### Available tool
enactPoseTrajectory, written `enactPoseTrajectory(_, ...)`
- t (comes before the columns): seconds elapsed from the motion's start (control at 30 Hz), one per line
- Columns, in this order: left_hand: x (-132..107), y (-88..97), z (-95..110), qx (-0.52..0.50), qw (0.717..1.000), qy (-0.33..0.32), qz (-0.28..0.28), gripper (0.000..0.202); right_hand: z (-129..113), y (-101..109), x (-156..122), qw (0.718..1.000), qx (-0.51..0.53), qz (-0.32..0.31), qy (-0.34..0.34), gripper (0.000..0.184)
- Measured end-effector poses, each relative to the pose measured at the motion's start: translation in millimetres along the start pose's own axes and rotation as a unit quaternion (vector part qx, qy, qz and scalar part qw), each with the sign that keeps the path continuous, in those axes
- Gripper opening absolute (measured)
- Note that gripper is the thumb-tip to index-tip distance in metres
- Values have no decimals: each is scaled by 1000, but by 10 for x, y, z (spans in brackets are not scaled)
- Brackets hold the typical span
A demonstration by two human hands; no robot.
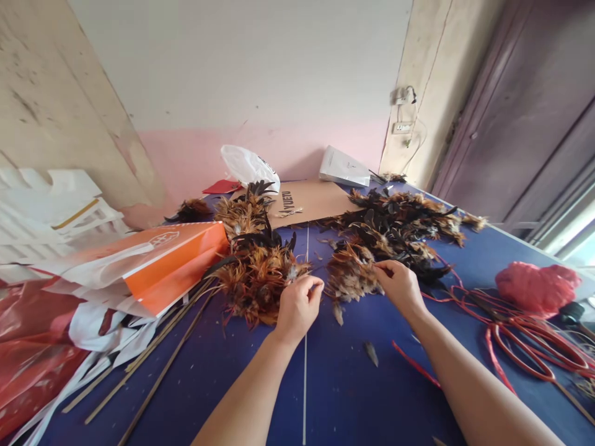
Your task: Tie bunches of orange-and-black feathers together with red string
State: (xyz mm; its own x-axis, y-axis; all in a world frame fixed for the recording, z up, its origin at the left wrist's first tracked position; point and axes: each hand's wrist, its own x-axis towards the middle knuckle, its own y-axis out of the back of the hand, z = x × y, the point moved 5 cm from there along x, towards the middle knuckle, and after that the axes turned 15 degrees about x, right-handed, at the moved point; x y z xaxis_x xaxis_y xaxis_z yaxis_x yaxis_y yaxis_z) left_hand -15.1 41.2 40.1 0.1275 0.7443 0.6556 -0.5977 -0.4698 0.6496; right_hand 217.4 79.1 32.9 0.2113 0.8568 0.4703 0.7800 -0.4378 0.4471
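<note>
My left hand (300, 303) is closed in a pinch at the right edge of a bunch of rust-brown and black feathers (258, 279). Whatever sits between its fingertips is hidden or too small to name. On the other side of the table's white line, my right hand (400, 285) has thumb and fingers pinched on a feather at the edge of a grey-brown feather pile (351, 272). A darker heap of black and tan feathers (400, 217) lies behind that pile. One loose grey feather (370, 353) rests on the blue table (344, 396) between my forearms.
An orange and white paper bag (174, 266) lies at left over several thin sticks (160, 371). Flat brown cardboard (313, 201), a white plastic bag (248, 166) and a white box (344, 166) are at the back. Red cord (525, 347) and a pink plastic bundle (537, 288) sit right.
</note>
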Motion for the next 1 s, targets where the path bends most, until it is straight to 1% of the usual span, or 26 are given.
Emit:
enactPoseTrajectory(0.13,-13,-34,34,-4,1000,-7,-17,12,67,-47,-12,998,-59,-16,-10,22)
enactPoseTrajectory(0.27,-21,-54,52,-12,1000,-3,-27,13,-42,-145,-99,994,-95,-41,20,22)
enactPoseTrajectory(0.4,-23,-65,60,-13,999,4,-35,14,-181,-304,-197,984,-147,-88,44,22)
enactPoseTrajectory(0.5,-24,-70,59,-15,999,9,-43,14,-183,-410,-225,970,-213,-112,37,26)
enactPoseTrajectory(0.6,-27,-78,47,-16,999,11,-43,13,-136,-467,-221,965,-227,-127,32,19)
enactPoseTrajectory(0.73,-36,-104,14,-19,999,20,-46,13,-47,-454,-191,977,-160,-140,4,13)
enactPoseTrajectory(0.87,-47,-132,-13,-29,998,32,-51,13,40,-380,-141,991,-32,-121,-45,16)
enactPoseTrajectory(0.93,-56,-163,-34,-50,995,52,-65,14,76,-354,-128,991,34,-108,-72,20)
enactPoseTrajectory(1.0,-73,-216,-67,-91,988,88,-91,15,98,-341,-134,985,97,-95,-103,23)
